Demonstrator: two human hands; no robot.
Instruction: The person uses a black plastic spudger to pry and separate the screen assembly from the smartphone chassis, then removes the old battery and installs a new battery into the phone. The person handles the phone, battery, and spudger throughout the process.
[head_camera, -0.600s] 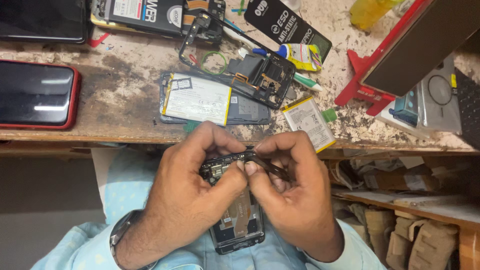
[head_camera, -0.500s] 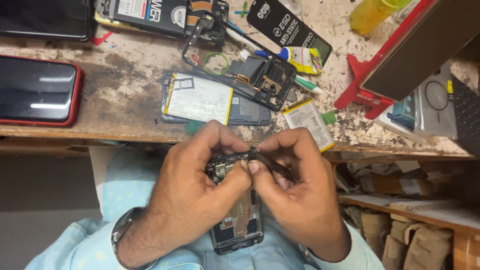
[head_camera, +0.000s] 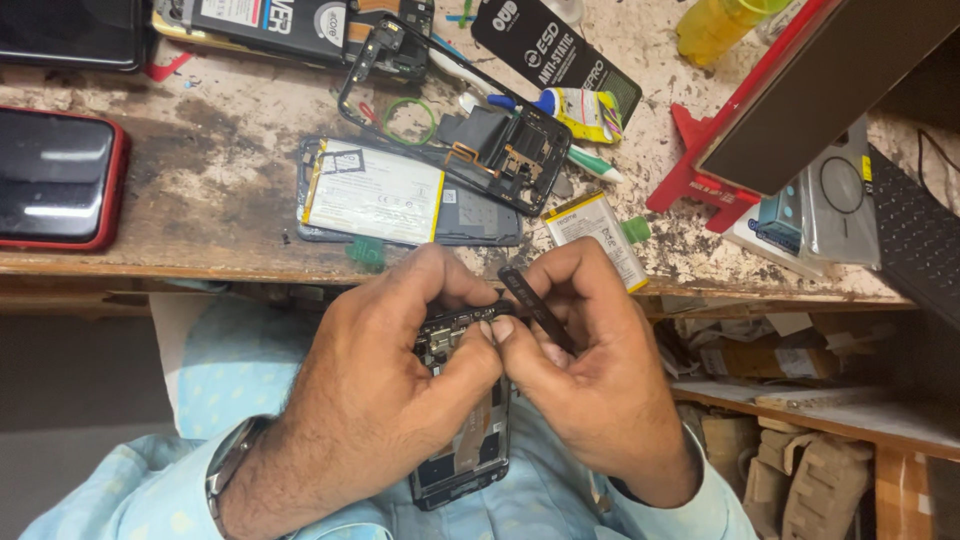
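Both hands meet over one opened phone (head_camera: 462, 420), which lies in the person's lap below the table (head_camera: 200, 215) edge, its long axis running away from the body toward the table, far end pinched between the fingertips. The left hand (head_camera: 385, 385) wraps the phone's left side and clamps its upper edge with thumb and forefinger; the right hand (head_camera: 585, 365) presses in from the other side, thumb tip touching the left thumb, and also grips a thin dark tool (head_camera: 535, 308) that slants up and left toward the phone's top corner. Neither hand is nearer: both close on the same top end, while the phone's near end pokes out free below the wrists. Beyond them, on the table just past the edge, lie another opened phone with a white battery (head_camera: 375, 192), a loose black frame (head_camera: 510, 155), a small battery (head_camera: 597, 235), a glue tube (head_camera: 575, 110), and, at far left, a red-cased phone (head_camera: 55, 180).
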